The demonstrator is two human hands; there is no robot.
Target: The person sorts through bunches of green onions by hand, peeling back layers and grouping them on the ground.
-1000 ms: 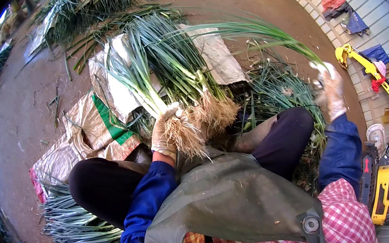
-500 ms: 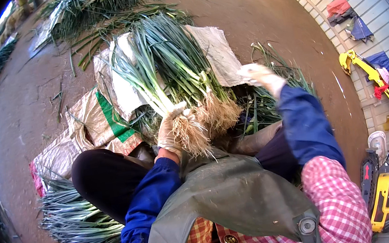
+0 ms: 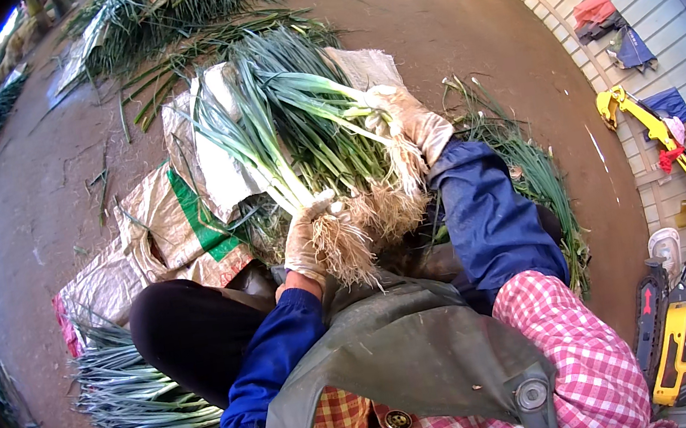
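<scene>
My left hand (image 3: 305, 243), in a pale work glove, is closed around the white lower stems of a bunch of green onions (image 3: 262, 142), by its stringy roots (image 3: 344, 247). To the right, my gloved right hand (image 3: 405, 116) grips the stem ends of a smaller bunch (image 3: 316, 90), whose leaves slant up to the left and whose roots hang below my fingers. Between both hands lies a larger heap of green onions (image 3: 319, 149), roots toward me, on a pale woven sack (image 3: 226, 177). My right fingers are partly hidden.
Loose greens (image 3: 532, 167) lie at my right, another pile (image 3: 137, 397) at lower left. A tan sack with a green stripe (image 3: 197, 211) is beside my left knee. More green onions (image 3: 178, 15) lie at the far side. A yellow toy excavator (image 3: 681, 343) stands by the ribbed wall.
My right hand has come in from the right, where it was apart from the onions, and now grips a small bunch lifted off the heap. My left hand keeps its hold.
</scene>
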